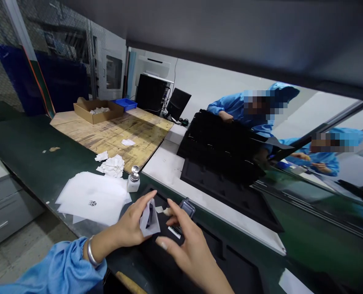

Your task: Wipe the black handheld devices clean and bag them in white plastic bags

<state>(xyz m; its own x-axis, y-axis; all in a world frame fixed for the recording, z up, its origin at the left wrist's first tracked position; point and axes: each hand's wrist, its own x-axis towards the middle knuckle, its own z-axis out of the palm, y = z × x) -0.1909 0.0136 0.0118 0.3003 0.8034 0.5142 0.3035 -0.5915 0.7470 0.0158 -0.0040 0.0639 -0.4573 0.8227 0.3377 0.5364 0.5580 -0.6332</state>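
My left hand (131, 220) is closed around a small white translucent pouch (153, 228), its mouth turned toward me. Something dark shows inside the pouch, but its kind is hidden. Just to the right, my right hand (189, 241) has its thumb and fingers spread apart, with nothing plainly gripped. Beyond its fingertips sits a dark rectangular device (187, 207) with a shiny face, on a black compartmented foam tray (239, 265). A small white-and-black strip (174, 232) lies under the right fingers.
A stack of white translucent sheets (86, 200), a pump bottle (133, 183) and crumpled white wipes (112, 165) lie to the left. Farther back are a cardboard box (98, 116) and a blue bin (125, 103). Black foam trays (218, 143) stand at right, near two people in blue.
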